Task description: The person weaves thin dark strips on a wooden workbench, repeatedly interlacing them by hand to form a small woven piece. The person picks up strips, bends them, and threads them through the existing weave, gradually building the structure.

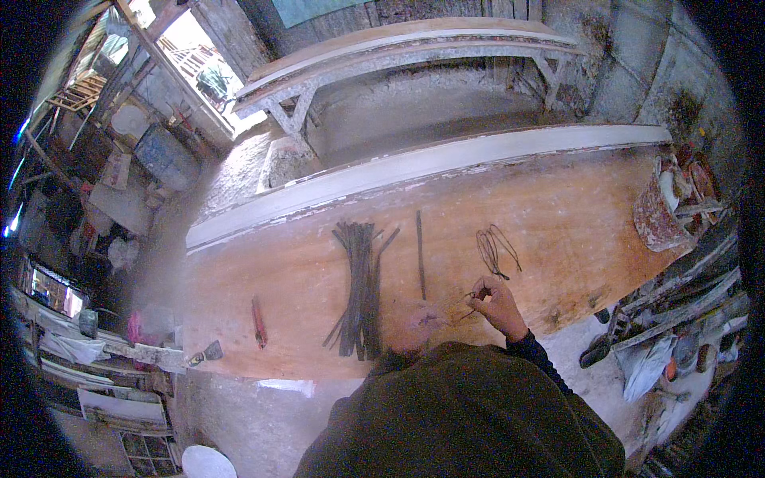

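My right hand (496, 307) is closed in a pinch, with a thin dark strand (464, 317) between its fingertips; the strand runs toward my left hand (409, 325). The left hand is smeared by motion, so its fingers do not show clearly. Just left of it lies a thick bundle of dark, narrow strips (359, 287), with splayed ends. A single dark strip (421, 255) rests apart beyond my left hand. Past my right hand lies a loose loop of thin dark cord or wire (497, 248).
The wooden worktable (574, 207) holds a red-handled tool (259, 323) and a putty knife (205, 353) at left. A crusted bucket (661, 209) with things in it stands at its right end. Another long bench (414, 48) stands beyond. Planks and bags (652, 366) crowd the right.
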Available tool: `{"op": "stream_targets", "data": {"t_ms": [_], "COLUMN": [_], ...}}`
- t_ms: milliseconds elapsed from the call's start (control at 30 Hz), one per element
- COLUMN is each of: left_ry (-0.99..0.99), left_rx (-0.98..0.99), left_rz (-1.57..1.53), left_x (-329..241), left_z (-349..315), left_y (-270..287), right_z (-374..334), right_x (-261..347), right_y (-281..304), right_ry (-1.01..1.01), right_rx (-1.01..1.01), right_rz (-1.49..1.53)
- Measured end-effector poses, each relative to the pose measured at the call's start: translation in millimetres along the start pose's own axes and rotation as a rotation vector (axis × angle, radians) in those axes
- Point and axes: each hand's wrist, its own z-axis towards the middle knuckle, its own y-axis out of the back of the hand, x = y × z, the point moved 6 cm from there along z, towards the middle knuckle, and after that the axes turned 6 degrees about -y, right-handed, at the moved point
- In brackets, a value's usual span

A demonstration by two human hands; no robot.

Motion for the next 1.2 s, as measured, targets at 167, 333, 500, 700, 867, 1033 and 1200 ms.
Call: {"op": "stream_targets", "data": {"t_ms": [167,333,500,700,867,1033,1200], "left_ry": [0.022,0.051,-0.228,0.107,0.4,0.449,0.307], "left_rx": [0.043,0.187,0.276,0.29,0.112,-0.312,-0.416], "left_rz": [-0.206,-0.348,-0.486,-0.552,-0.441,0.108,0.079], "left_x": [-5,-10,-31,-13,80,45,10], "left_z": [-2,-1,-2,-11,-16,-14,-6], "left_y": [-12,-13,-18,-22,-26,28,44], "right_z": [-1,0,1,1,-3,-6,-21], "right_x": [9,1,-2,-3,10,0,-1], "right_y": [4,5,-7,-3,2,-7,-34], "right_ry": [0.02,0.008,0.179,0.028,-0.04,-0.06,0.041], "right_rx": [-0.079,-0.076,-0.093,-0.043,-0.004,0.254,0.592], "right_rz": [-0.064,-0.073,-0.026,-0.062,-0.076,-0.109,0.042]}}
